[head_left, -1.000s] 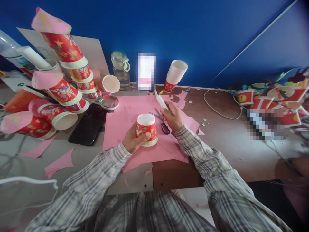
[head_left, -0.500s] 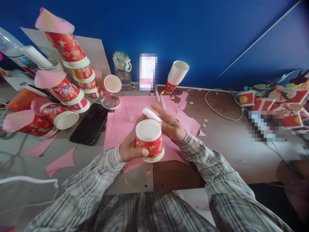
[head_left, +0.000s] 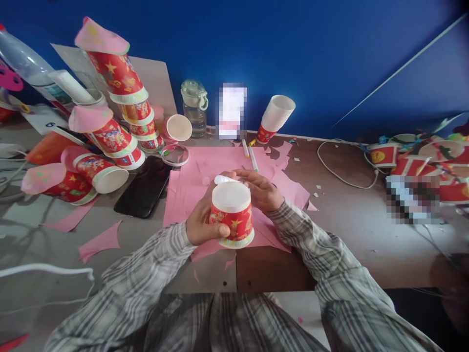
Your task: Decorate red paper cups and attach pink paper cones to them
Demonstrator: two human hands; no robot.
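My left hand (head_left: 203, 220) is wrapped round a red paper cup (head_left: 236, 222), thumb across its front. The cup stands upside down in the grip, white base up, with yellow-green marks along its lower rim. Behind the cup, my right hand (head_left: 266, 190) has its fingers curled round a small white tube (head_left: 223, 180), whose end points left over the cup's far side. The cup hides part of the tube and some fingertips. Beneath both hands lie sheets of pink paper (head_left: 179, 195).
Left stand stacked red cups with pink paper tops (head_left: 115, 73), near a black phone (head_left: 142, 188) and a roll of tape (head_left: 175, 154). A water bottle (head_left: 194, 107), marker pens (head_left: 253, 159) and nested paper cups (head_left: 276, 115) line the back. Decorated cups (head_left: 414, 166) sit at right.
My right hand has lowered and its fingers have curled in behind the cup, bringing the white tube down closer to the cup. The view has shifted slightly left.
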